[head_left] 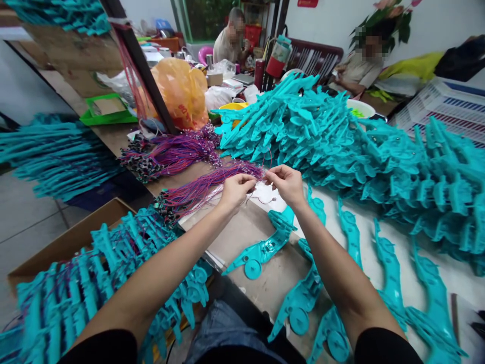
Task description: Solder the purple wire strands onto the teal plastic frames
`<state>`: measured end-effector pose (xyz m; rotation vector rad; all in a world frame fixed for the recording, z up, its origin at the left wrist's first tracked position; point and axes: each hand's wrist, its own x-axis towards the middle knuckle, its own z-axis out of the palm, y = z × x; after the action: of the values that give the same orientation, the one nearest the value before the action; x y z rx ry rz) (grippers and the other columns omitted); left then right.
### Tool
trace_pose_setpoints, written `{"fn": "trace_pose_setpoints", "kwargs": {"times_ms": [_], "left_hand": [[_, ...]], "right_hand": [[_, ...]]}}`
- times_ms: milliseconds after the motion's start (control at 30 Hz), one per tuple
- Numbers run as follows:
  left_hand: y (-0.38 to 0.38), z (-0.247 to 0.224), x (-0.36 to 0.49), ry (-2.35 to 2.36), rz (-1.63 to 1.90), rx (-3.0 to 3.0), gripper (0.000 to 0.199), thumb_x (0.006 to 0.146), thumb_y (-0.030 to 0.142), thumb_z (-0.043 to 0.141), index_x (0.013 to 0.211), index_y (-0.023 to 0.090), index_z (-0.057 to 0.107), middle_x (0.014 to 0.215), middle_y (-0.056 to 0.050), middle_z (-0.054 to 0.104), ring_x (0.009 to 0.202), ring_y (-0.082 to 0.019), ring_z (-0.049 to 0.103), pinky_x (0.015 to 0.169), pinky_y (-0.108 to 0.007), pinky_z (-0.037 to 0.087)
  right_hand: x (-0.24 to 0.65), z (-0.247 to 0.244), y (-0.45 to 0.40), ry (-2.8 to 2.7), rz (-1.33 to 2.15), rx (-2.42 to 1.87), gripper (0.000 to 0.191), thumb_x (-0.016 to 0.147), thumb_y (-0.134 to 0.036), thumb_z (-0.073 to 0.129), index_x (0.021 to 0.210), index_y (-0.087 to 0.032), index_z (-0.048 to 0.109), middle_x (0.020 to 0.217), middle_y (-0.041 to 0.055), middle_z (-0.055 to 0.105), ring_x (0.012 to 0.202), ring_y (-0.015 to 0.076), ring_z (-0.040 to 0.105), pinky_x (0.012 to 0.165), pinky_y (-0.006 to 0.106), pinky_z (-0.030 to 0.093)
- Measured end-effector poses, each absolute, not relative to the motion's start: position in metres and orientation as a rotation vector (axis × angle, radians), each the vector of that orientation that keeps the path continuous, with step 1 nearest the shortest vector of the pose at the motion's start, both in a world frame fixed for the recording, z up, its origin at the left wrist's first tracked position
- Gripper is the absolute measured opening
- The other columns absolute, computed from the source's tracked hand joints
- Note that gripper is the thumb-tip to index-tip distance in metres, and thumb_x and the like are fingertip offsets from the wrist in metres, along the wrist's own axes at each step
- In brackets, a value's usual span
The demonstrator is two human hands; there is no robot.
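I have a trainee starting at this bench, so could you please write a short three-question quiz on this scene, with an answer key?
1. Multiple choice: the left hand and right hand are closest to which of these?
A) the wire bundle
B) the green tray
C) the orange plastic bag

2. True or false: the open cardboard box is on the person's left side.

3. Short answer: which hand is nearer the large heap of turquoise parts?

Key: 1. A; 2. True; 3. The right hand.
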<state>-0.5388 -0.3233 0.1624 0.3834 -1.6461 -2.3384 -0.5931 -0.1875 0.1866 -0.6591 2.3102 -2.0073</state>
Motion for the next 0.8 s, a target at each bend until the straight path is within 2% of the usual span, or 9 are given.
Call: {"fn": "trace_pose_setpoints", "kwargs": {"times_ms": [167,233,333,500,567,700,800], "left_hand": [[-0.335,0.160,-0.540,-1.784,-2.008,0.315,0.011,0.063,0.022,0.069,0.071,0.015,0.067,0.066,0.000,0.065,0.060,-0.010,0.056,0.062,-0.023,0.044],[-0.339,0.162,-0.539,-1.847,-1.896,0.271,0.010,0.065,0.022,0.069,0.072,0.016,0.068,0.069,-0.001,0.067,0.063,-0.011,0.057,0.063,-0.023,0.044],[-0.338,0.169,-0.536,-1.791,-2.038,0.225,0.012,0.064,0.024,0.071,0.073,0.016,0.068,0.066,0.000,0.065,0.061,-0.010,0.056,0.061,-0.022,0.044],[-0.343,0.187,-0.522,-1.611,-2.342,0.202,0.021,0.058,0.026,0.077,0.074,0.016,0.067,0.065,0.001,0.064,0.059,-0.008,0.056,0.060,-0.021,0.044],[-0.352,0.191,-0.517,-1.645,-2.366,0.173,0.022,0.058,0.026,0.078,0.075,0.016,0.068,0.066,0.001,0.064,0.059,-0.008,0.056,0.060,-0.021,0.045],[-0.374,0.191,-0.509,-2.049,-2.133,0.073,0.018,0.060,0.025,0.077,0.076,0.015,0.072,0.070,-0.003,0.069,0.063,-0.012,0.059,0.061,-0.023,0.045],[-0.386,0.199,-0.506,-2.313,-1.708,0.044,0.013,0.065,0.023,0.072,0.077,0.017,0.076,0.072,-0.004,0.072,0.065,-0.016,0.061,0.064,-0.026,0.047]], "right_hand": [[-0.586,0.188,-0.186,2.700,-1.730,-0.818,0.011,0.074,-0.029,0.064,0.068,-0.020,0.063,0.066,0.0006,0.066,0.063,0.0144,0.059,0.059,0.026,0.044],[-0.585,0.188,-0.188,2.730,-1.714,-0.850,0.009,0.075,-0.027,0.062,0.068,-0.020,0.062,0.068,0.0005,0.065,0.063,0.0145,0.058,0.060,0.026,0.043],[-0.586,0.185,-0.190,2.813,-1.580,-0.905,0.010,0.077,-0.024,0.057,0.068,-0.021,0.057,0.067,0.0005,0.063,0.061,0.0142,0.055,0.059,0.026,0.041],[-0.596,0.174,-0.179,3.349,-0.729,-0.969,0.012,0.082,-0.017,0.047,0.075,-0.019,0.057,0.080,0.0067,0.065,0.075,0.0187,0.056,0.062,0.028,0.034],[-0.603,0.171,-0.170,3.440,-0.561,-0.909,0.013,0.082,-0.016,0.046,0.077,-0.019,0.058,0.083,0.0084,0.066,0.079,0.0202,0.057,0.064,0.029,0.034],[-0.618,0.173,-0.147,3.558,-0.669,-0.701,0.013,0.082,-0.017,0.045,0.077,-0.019,0.057,0.083,0.0090,0.066,0.082,0.0220,0.058,0.069,0.031,0.038],[-0.631,0.178,-0.135,3.515,-1.089,-0.579,0.007,0.080,-0.019,0.049,0.076,-0.020,0.055,0.081,0.0070,0.066,0.081,0.0217,0.061,0.074,0.032,0.043]]}}
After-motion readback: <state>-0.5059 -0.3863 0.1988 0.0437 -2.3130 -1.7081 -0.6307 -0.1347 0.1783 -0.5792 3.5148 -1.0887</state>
